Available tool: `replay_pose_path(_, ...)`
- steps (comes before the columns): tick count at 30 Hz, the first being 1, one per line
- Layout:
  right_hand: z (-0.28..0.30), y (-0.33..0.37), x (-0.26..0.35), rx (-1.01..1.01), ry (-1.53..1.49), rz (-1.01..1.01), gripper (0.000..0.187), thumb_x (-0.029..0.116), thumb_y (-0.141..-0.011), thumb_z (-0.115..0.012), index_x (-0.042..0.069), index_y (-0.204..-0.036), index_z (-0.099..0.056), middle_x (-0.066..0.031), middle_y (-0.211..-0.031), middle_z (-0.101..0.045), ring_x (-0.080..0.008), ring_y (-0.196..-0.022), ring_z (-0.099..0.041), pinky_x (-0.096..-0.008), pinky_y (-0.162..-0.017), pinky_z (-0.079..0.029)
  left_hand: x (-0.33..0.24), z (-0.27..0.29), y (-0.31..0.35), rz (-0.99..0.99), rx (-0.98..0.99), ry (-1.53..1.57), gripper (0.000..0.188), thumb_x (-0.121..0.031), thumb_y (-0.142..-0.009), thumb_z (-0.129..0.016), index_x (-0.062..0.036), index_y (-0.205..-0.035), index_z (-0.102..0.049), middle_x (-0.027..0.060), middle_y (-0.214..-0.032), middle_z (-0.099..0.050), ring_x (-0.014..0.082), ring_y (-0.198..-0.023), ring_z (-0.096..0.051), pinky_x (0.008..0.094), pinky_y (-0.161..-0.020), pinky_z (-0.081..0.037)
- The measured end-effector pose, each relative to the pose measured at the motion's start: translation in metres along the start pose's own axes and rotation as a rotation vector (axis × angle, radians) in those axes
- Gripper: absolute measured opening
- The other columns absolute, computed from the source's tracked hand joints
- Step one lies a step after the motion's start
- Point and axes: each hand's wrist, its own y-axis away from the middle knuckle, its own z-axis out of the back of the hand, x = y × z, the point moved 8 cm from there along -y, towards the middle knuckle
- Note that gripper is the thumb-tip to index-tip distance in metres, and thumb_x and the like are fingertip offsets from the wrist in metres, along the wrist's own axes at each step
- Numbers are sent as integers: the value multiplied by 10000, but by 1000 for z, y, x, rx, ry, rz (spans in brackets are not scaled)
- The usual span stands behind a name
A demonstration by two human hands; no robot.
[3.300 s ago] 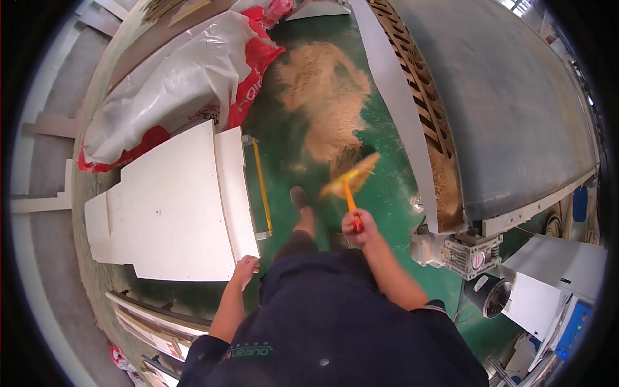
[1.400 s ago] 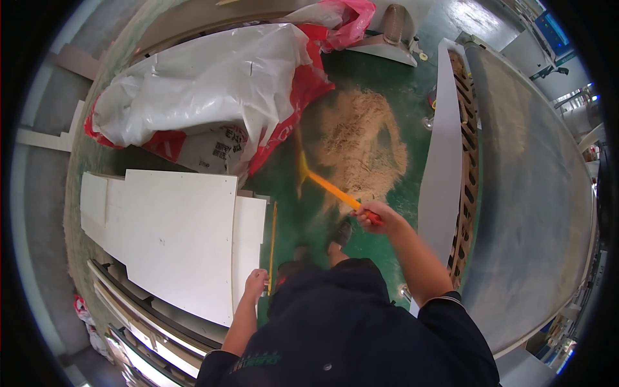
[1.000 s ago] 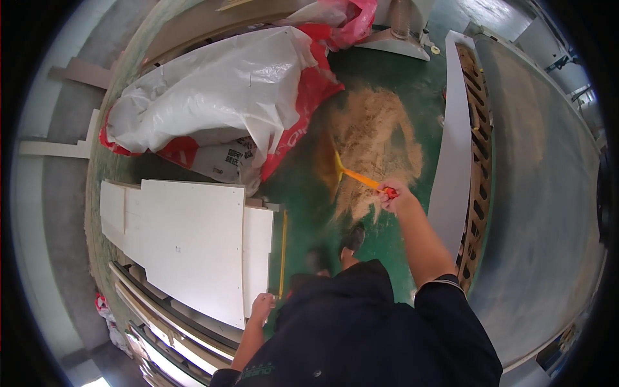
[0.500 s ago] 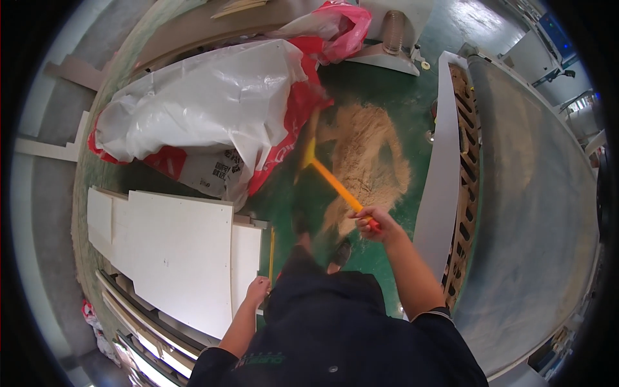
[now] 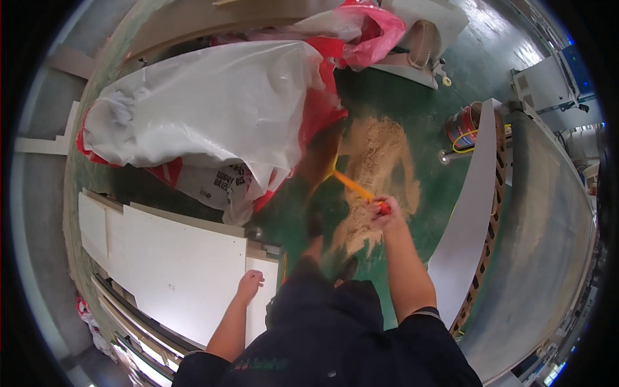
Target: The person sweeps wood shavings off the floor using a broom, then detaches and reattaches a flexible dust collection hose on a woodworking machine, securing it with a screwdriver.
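Note:
My right hand (image 5: 385, 213) is closed round the red-ended yellow-orange handle of a broom (image 5: 351, 185). Its head, blurred by motion, slants down to the floor between a large plastic bag and a spread of tan sawdust (image 5: 377, 164). The sawdust lies in a long uneven patch, just ahead of my feet. Over the white boards (image 5: 180, 258) at the left hangs my left hand (image 5: 251, 282), its fingers curled in, with nothing visible in them. The big white and red plastic bag (image 5: 213, 106) bulges at the far left of the sawdust.
At right stands a long grey-topped table (image 5: 541, 226) with a curved white panel (image 5: 467, 213) along its near side. A red bucket (image 5: 461, 126) stands beyond the panel. A pink bag (image 5: 377, 35) lies at the back. Green floor (image 5: 419, 97) shows between these.
The view has shifted, and the red bucket now shows at right. My right hand and the broom have swung slightly; the broom head sits lower, closer to the sawdust. My left hand is farther from the yellow strip.

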Motion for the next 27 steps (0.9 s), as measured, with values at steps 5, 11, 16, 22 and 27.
replay_pose_path(5,-29,4,35,65,203,173,186,117,-814,-507,-10,-950,-504,34,-534,-437,-82,-392,-390,-236,-369,-288,-21,14,-41,10,31,-41,262,-200,-888,-543,18,-1021,-602,122,-915,-651,204,-831,-635,320,-726,-528)
replay_pose_path(11,13,72,21,-8,396,270,268,127,-839,-463,9,-1074,-512,9,-524,-405,-120,-383,-371,-260,-347,-279,-61,-3,-52,-39,86,-26,291,-199,-893,-543,25,-1072,-588,132,-931,-648,207,-838,-628,309,-733,-515)
replay_pose_path(16,74,149,-40,-72,427,238,283,87,-831,-462,-26,-1084,-519,-19,-521,-402,-113,-354,-350,-253,-324,-315,-48,-25,-57,-90,121,-58,285,-193,-894,-546,34,-1061,-588,131,-935,-646,198,-849,-626,305,-718,-518)
replay_pose_path(22,123,164,-143,-55,544,97,282,36,-807,-476,-38,-1077,-514,-40,-538,-401,-115,-378,-366,-245,-340,-334,9,-54,-55,-170,166,-86,274,-213,-896,-560,9,-1053,-583,119,-897,-644,187,-740,-612,308,-682,-498)
replay_pose_path(27,178,144,-220,-19,652,-3,279,34,-800,-476,-40,-1067,-506,-40,-550,-414,-124,-387,-383,-241,-352,-344,44,-84,6,-180,205,-127,265,-198,-896,-561,23,-1042,-581,131,-898,-648,192,-778,-623,297,-698,-505)
